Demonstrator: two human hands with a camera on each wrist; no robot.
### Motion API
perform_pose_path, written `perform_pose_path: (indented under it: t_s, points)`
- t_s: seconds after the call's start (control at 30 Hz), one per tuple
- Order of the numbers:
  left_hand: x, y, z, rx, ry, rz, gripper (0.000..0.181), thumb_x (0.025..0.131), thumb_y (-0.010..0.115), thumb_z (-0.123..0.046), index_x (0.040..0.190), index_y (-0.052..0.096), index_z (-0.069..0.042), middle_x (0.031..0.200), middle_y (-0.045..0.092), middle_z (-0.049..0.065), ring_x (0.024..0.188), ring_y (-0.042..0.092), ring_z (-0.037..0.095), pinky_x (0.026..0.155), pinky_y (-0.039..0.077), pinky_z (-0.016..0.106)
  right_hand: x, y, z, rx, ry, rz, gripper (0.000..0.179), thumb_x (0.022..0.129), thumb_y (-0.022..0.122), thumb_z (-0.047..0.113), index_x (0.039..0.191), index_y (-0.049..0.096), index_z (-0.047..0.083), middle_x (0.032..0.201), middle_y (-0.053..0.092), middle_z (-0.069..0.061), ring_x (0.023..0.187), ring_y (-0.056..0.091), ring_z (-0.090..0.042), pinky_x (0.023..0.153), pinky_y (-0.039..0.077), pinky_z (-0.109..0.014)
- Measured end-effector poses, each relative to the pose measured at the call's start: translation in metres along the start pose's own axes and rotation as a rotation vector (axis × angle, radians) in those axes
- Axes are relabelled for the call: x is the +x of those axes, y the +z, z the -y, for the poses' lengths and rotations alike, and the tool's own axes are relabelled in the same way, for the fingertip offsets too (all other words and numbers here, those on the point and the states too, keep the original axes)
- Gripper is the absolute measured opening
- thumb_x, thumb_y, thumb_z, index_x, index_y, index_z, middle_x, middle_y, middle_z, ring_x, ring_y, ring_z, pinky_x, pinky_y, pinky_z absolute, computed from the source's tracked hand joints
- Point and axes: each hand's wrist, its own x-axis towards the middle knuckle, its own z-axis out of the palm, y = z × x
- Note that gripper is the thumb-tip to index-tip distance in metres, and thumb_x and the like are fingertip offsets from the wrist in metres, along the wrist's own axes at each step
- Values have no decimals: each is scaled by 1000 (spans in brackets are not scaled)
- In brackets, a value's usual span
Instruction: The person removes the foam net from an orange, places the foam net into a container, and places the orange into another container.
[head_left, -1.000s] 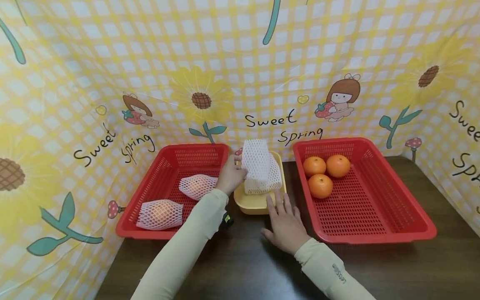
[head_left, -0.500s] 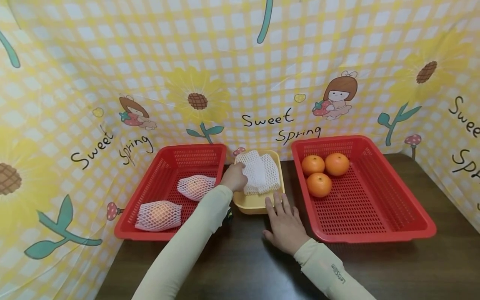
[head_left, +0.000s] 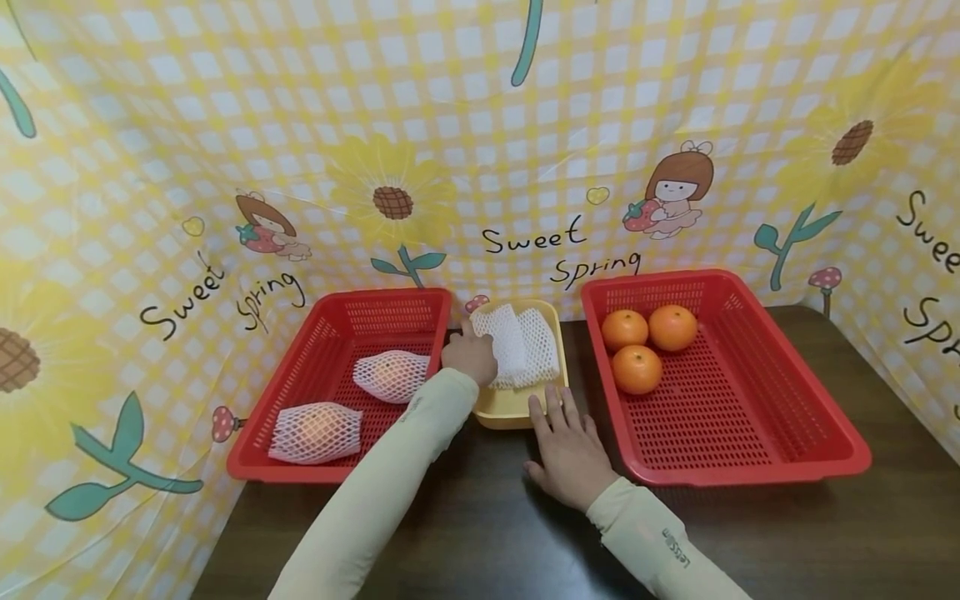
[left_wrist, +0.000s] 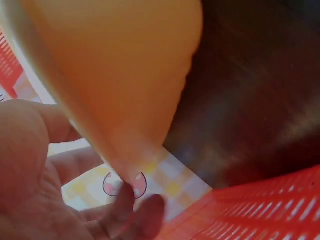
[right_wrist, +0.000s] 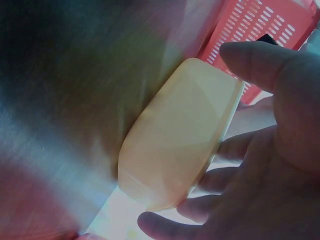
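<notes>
The left hand (head_left: 470, 358), its grip unclear, had lowered the raised net (head_left: 503, 343), leaving both it and the other net (head_left: 542, 346) in the tray (head_left: 517, 403) beside the right hand (head_left: 570, 458), fingers straight.

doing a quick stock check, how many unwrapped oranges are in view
3, all inside the right-hand red basket: back left orange, back right orange and front orange. None there seems hidden.
</notes>
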Motion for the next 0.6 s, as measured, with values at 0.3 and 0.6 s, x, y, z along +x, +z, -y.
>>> perform_pose_path:
  t_s: [0.3, 0.6]
  points:
    - [-5, -6, 4, -85, 44, 42, 52, 101, 56, -34, 149, 50, -17, 163, 17, 22, 131, 44, 39, 91, 50, 52, 0, -1, 4, 4, -4, 18, 87, 88, 78, 38, 155, 35, 1, 160, 24, -27, 147, 17, -47, 105, 32, -67]
    - [-23, -50, 19, -388, 252, -192, 39, 102, 55, -24, 137, 59, -8, 140, 54, 14, 121, 57, 31, 99, 47, 47, 1, -2, 4, -18, -3, 12, 87, 88, 78, 39, 154, 36, 2, 159, 26, -28, 147, 17, -48, 106, 32, -66]
